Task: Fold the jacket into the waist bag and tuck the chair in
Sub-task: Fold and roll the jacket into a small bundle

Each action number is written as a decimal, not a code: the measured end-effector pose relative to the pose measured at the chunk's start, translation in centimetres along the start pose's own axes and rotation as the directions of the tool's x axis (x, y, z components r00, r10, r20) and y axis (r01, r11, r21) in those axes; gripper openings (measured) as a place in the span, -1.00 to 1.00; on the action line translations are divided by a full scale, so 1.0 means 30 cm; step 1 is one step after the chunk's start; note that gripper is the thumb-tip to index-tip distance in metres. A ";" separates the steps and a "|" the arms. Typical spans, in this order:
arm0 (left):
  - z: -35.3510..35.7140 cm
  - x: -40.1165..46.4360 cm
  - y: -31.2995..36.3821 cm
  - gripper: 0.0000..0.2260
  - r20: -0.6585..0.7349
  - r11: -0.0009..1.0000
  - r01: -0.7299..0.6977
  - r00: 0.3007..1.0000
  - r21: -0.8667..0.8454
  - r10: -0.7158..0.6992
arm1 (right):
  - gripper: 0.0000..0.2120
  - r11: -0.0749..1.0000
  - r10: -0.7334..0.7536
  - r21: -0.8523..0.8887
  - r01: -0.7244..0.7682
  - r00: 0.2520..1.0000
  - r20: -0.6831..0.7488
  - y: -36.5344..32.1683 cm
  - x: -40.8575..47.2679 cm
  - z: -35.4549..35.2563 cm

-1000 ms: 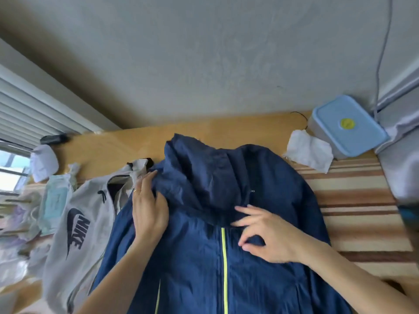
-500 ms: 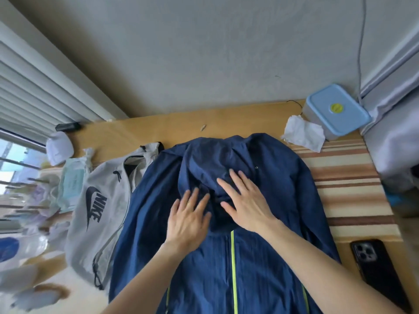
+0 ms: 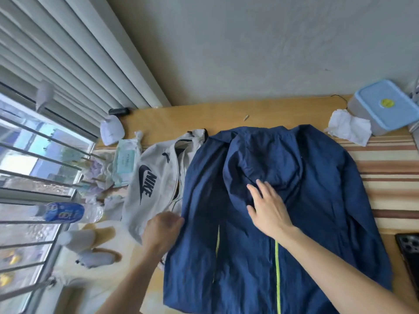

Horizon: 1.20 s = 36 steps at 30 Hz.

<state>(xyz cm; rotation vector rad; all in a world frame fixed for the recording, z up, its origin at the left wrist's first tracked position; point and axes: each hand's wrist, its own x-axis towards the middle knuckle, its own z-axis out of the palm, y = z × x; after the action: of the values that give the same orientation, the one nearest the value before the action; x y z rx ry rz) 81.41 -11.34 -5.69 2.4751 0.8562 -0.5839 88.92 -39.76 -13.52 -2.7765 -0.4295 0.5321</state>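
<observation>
The left hand (image 3: 162,231) has shifted to grip the jacket (image 3: 317,200) edge, fingers hidden; right hand (image 3: 269,206) flat, open.

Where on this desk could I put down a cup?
The best bare patch is the wooden strip along the wall, between the jacket and the wall. The striped mat right of the jacket is also free, between the tissue and the phone. The window side, around the waist bag and bottle, is crowded.

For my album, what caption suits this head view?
Right hand flattens navy jacket; left hand grips its edge.
</observation>
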 end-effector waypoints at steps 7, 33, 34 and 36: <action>-0.025 0.037 -0.035 -0.67 0.113 0.997 0.039 0.993 -0.062 -0.032 | -0.43 0.894 -0.005 0.443 -0.067 0.987 0.158 -0.435 -0.141 -0.024; -0.171 0.024 0.658 -0.78 0.144 0.436 -0.033 0.920 -0.900 0.365 | -0.73 0.042 0.793 0.919 -0.393 0.573 0.209 0.309 0.025 -0.284; -0.150 0.060 0.638 -0.78 0.033 0.517 -0.126 0.957 -0.847 0.288 | -0.70 0.224 0.792 0.906 -0.360 0.608 0.045 0.321 -0.011 -0.261; -0.097 0.134 0.587 -0.75 -0.100 0.744 -0.215 0.975 -0.632 0.197 | -0.65 0.568 0.615 0.796 -0.208 0.751 -0.243 0.279 -0.059 -0.223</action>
<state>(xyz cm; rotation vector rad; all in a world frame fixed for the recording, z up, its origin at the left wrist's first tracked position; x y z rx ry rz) 96.51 -20.30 -0.58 1.9008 0.6341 -0.1310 91.96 -49.47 -9.73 -2.0428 0.5246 0.0060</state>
